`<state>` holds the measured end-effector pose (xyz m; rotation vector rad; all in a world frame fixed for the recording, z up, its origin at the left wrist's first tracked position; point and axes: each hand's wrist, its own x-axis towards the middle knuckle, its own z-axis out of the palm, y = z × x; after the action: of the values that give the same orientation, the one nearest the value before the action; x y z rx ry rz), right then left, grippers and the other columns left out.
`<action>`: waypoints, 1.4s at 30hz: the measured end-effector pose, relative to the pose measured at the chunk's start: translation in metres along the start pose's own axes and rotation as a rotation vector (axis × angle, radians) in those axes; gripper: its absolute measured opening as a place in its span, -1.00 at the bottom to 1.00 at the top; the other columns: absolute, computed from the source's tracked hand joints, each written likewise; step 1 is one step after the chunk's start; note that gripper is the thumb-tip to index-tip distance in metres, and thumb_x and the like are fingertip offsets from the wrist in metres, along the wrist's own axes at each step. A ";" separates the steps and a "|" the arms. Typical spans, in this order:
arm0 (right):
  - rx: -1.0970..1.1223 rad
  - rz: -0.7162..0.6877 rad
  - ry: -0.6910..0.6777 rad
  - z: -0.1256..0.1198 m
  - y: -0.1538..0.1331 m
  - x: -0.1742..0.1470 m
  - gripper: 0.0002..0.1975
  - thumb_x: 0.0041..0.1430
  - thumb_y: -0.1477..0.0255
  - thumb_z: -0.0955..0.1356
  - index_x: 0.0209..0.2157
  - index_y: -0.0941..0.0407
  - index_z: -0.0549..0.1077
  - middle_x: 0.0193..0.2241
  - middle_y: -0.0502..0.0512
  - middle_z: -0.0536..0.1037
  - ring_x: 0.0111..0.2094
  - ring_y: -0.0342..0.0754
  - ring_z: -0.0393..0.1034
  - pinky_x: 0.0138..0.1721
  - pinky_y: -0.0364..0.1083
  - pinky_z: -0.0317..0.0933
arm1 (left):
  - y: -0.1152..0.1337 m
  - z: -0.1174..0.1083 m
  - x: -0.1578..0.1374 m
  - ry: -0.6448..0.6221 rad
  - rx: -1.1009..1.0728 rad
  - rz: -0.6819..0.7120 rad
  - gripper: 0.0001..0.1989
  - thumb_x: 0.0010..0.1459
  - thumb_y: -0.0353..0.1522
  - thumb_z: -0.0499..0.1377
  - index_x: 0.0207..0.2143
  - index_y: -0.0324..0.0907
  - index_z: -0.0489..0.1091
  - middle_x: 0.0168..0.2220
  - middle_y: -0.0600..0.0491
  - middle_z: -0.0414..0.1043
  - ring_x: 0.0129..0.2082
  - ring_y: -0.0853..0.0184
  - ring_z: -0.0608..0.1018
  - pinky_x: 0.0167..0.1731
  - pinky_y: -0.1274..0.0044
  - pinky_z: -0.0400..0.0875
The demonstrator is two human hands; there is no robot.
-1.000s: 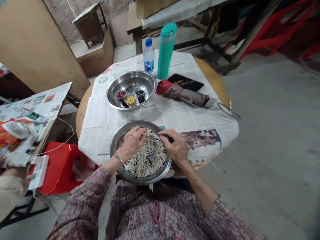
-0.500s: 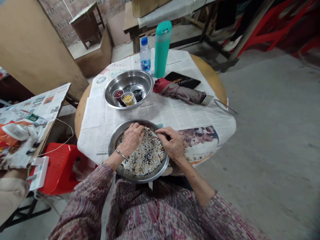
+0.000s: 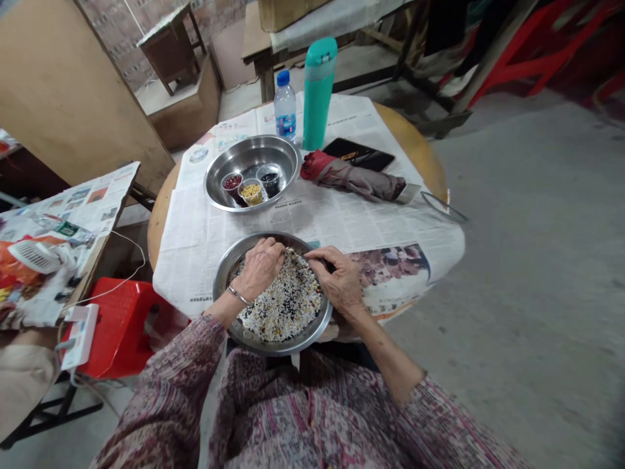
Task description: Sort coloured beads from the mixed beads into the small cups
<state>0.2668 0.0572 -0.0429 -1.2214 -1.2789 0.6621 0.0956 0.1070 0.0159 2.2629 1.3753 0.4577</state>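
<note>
A wide metal bowl (image 3: pixel 319 332) sits at the near table edge, close to my body. It holds mixed grains (image 3: pixel 283 312), mostly white with black, yellow and a few dark red ones. My left hand (image 3: pixel 263 267) reaches over the bowl's left side, fingers curled down at the far part of the grains. Its fingertips are hidden, so anything in them cannot be made out. Over the right rim is my right hand (image 3: pixel 339 280), thumb and forefinger bent close together; what they hold, if anything, is too small to tell.
A second metal bowl (image 3: pixel 215 189) behind holds cups of red beans (image 3: pixel 233 183), yellow beans (image 3: pixel 251 192) and black beans (image 3: pixel 269 179). Beyond stand a water bottle (image 3: pixel 285 107) and green flask (image 3: pixel 319 94). A folded umbrella (image 3: pixel 356 176) and dark tablet (image 3: pixel 360 154) lie right. A red stool (image 3: pixel 112 332) stands left.
The view has shifted very slightly. Both hands stay at the bowl in nearly the same poses, and the grains look much the same.
</note>
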 end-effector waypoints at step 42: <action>0.008 0.007 -0.008 0.001 0.003 -0.002 -0.87 0.14 0.46 0.35 -0.36 0.06 0.58 -0.36 0.06 0.60 -0.27 -0.02 0.49 -0.17 -0.02 0.35 | -0.024 0.000 -0.020 0.146 0.052 -0.078 -0.91 0.17 -0.50 0.17 -0.39 -0.18 0.41 -0.44 0.11 0.43 -0.42 0.40 0.42 -0.33 0.55 0.25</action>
<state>0.2664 0.0565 -0.0461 -1.2182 -1.2778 0.6774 0.0690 0.0989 0.0022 2.2453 1.5579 0.5769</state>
